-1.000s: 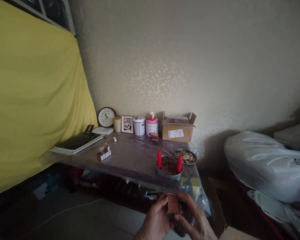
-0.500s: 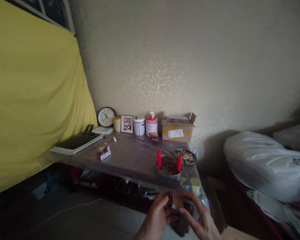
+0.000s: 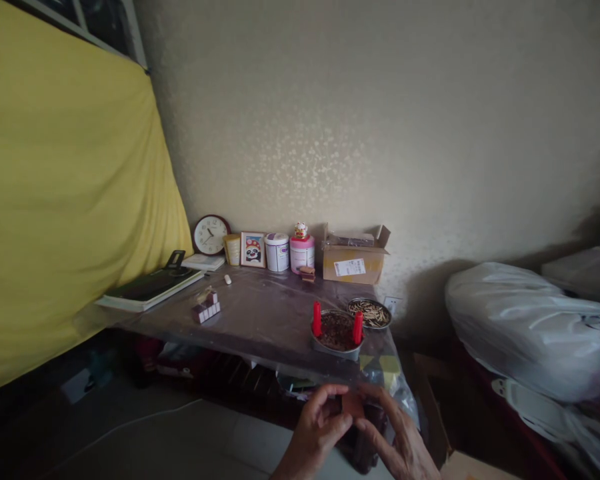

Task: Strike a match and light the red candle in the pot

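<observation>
Both hands, left hand (image 3: 314,427) and right hand (image 3: 397,440), close around a small reddish-brown cardboard box (image 3: 353,405) just in front of the plastic-covered table (image 3: 260,320); two red candles (image 3: 317,319) in a metal tray stand unlit.

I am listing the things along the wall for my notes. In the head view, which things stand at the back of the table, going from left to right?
Clock → yellow cup → framed panda picture → white tin → pink tin with a small figurine on top → open cardboard box.
</observation>
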